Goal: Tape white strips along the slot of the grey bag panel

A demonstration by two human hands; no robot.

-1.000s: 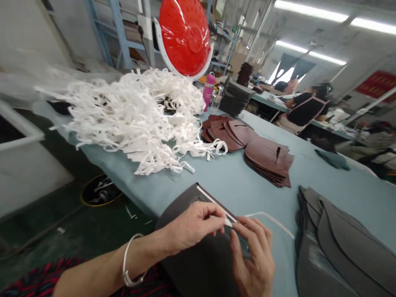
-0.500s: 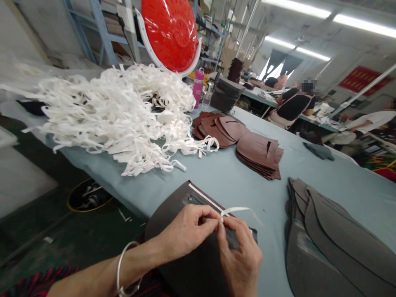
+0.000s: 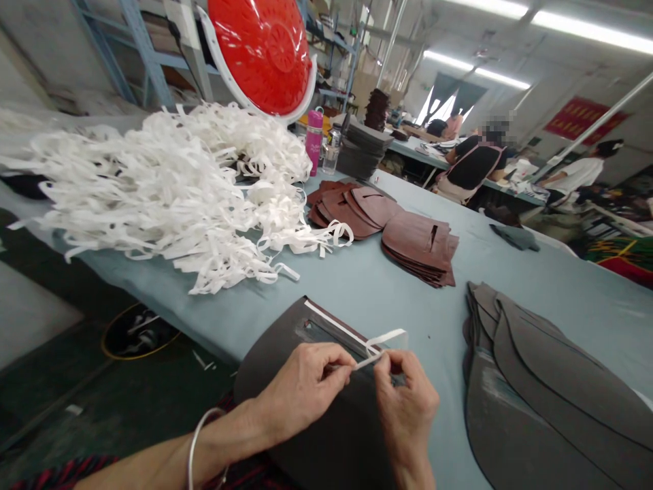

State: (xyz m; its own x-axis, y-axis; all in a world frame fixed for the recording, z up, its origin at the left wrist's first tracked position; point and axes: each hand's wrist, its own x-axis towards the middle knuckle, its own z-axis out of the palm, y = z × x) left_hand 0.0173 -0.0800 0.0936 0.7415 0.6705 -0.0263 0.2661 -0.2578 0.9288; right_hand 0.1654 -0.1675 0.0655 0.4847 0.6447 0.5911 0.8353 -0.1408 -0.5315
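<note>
1. The lower edge of the dark leather piece (image 3: pixel 286 354) is covered by both hands and cut off by the bottom of the frame. The slot cut in it is only partly seen, and the exact contact of the fingertips with the strip cannot be made out.
2. The white strip (image 3: pixel 383 338) is pinched between the left hand (image 3: pixel 300 388) and the right hand (image 3: pixel 405 401), both sets of fingers being closed on it. Its loose end curls up and away toward 1 o'clock from the fingertips.
3. The leather piece lies on the near edge of the blue tabletop (image 3: pixel 367 292), directly under the hands, with a white edge line running along its slot toward 10 o'clock.
4. Against the picture half a second before, the strip's loop is seen shorter and closer to the fingers, and the right hand sits slightly further toward 3 o'clock.
5. A heap of white strips (image 3: pixel 168 184) lies at 10 o'clock, stacked brown pieces (image 3: pixel 418 248) at 12 to 1 o'clock, and dark grey pieces (image 3: pixel 541 395) at 3 o'clock. A red basket (image 3: pixel 255 47) stands behind the heap.
</note>
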